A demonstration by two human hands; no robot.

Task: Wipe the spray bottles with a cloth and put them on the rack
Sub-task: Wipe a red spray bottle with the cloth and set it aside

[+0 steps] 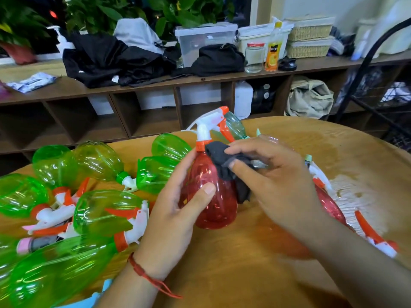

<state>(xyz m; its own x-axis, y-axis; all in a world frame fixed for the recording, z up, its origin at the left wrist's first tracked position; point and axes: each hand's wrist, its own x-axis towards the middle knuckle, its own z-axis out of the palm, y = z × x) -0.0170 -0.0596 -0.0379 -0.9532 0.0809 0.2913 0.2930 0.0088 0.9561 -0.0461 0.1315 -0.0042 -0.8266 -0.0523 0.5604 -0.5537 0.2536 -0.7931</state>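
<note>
Wooden table [255, 274] under us, and we've got the red bottle [213, 196] upright over it. Our left hand [175, 214] wraps round its belly while our right hand [273, 174] pinches the dark cloth [224, 161] against its shoulder, just below the orange collar. We'd call this mid-wipe, early in the job: green bottles [100, 161] lie heaped on the left, and we see none on the black wire rack [378, 103] (far right, mostly cut off). Writing? Only the juice bottle [272, 50] on the shelf [155, 85] carries a label, too small to read.
</note>
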